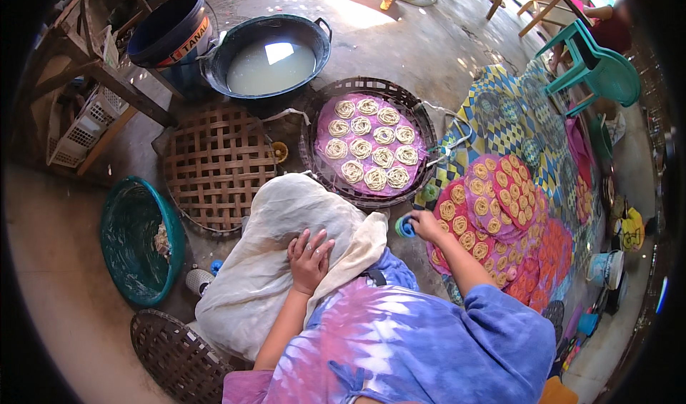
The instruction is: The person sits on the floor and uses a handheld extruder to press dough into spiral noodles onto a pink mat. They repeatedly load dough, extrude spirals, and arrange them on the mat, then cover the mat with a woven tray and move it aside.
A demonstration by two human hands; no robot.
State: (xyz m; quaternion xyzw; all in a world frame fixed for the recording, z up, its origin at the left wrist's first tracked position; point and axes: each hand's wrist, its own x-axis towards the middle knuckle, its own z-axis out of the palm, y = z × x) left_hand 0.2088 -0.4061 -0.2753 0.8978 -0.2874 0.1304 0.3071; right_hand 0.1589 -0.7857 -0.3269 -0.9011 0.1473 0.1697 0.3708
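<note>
My left hand (311, 259) lies open, fingers somewhat apart, on the off-white cloth (282, 214) draped over my lap. Out to the right, my right hand (427, 227) is closed on a small round blue-green ring-shaped thing (405, 225); its exact kind is too small to tell. Ahead of my knees stands a round dark woven basket (371, 82) with a pink sheet (330, 121). Several pale coiled dough swirls (361, 125) sit on that sheet in rows. Next to my right hand, pink and red sheets bearing several yellowish coils (481, 207) overlap on a patterned mat.
A dark tub of cloudy liquid (270, 74) and a dark bucket (168, 36) stand at the far left. Nearer are a brown woven lattice (214, 164), a green basin (139, 247) and a dark woven tray (179, 354). A green plastic chair (597, 71) stands far right, near another person.
</note>
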